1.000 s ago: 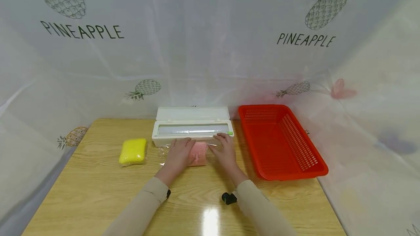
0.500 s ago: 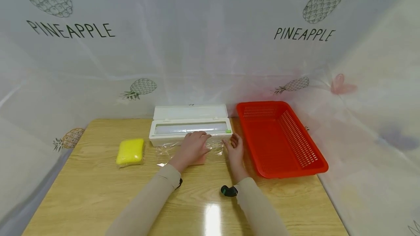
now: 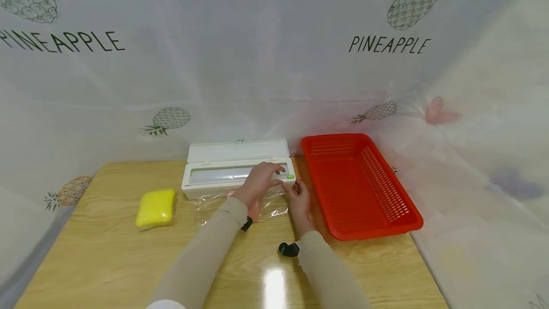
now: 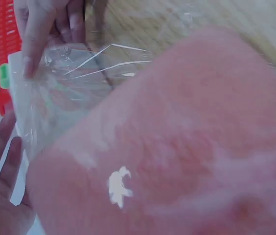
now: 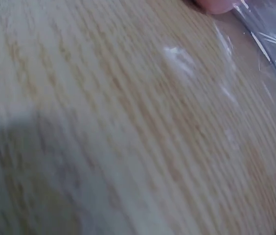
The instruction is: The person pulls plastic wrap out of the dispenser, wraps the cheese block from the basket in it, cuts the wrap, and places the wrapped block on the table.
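A white cling film dispenser stands at the back of the table with its lid up and a roll inside. My left hand reaches over its right part, fingers spread close to the green slider and holding nothing. My right hand is at the dispenser's front right corner, its thumb on the cling film and its other fingers curled. The film spreads from the dispenser's front over the table. A pink block fills much of the left wrist view; in the head view my left hand partly hides it.
A red plastic basket stands to the right, close to my right hand. On the left lies a yellow block in clear wrap. The wooden table meets a pineapple-print curtain behind the dispenser.
My left hand has moved right from the pink block toward the green slider. My right hand has left the film over the block and moved to the dispenser's right corner. The head view has shifted slightly.
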A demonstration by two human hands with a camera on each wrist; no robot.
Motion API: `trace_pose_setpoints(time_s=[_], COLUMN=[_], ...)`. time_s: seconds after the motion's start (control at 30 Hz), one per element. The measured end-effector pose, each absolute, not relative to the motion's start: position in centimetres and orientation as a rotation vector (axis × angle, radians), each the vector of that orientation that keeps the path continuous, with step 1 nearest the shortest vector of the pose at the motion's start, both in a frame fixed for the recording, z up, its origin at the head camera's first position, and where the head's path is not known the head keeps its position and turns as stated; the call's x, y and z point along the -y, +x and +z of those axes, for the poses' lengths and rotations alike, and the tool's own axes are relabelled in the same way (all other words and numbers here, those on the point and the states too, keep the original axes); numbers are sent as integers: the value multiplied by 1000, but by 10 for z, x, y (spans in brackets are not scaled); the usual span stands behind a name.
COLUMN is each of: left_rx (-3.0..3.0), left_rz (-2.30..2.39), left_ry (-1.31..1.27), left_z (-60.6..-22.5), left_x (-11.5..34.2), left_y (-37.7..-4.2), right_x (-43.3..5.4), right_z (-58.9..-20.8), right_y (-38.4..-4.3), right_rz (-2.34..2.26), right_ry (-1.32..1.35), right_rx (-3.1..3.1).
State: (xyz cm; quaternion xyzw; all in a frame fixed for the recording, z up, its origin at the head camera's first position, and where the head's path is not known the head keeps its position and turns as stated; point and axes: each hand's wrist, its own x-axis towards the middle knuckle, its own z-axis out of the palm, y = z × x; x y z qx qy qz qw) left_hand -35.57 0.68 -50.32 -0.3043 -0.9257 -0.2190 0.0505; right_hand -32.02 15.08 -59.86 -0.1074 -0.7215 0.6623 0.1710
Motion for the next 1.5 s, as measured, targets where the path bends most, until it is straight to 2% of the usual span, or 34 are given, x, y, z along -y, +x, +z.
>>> trace_pose_setpoints(time_s=[0.47, 0.8, 1.5], left_rx=[2946, 2935, 2879], left_rz=[-857, -570, -365], left_ry=[-895, -1122, -1306], left_z=[-505, -504, -492], left_x=[-25, -23, -6], left_y=[-381, -381, -385], right_x=[-151, -151, -151], right_z=[-603, -602, -600], right_y=[-320, -319, -321], right_rz=[1842, 1856, 1843], right_ry=[-261, -240, -270], right_rx=[2035, 2038, 2060])
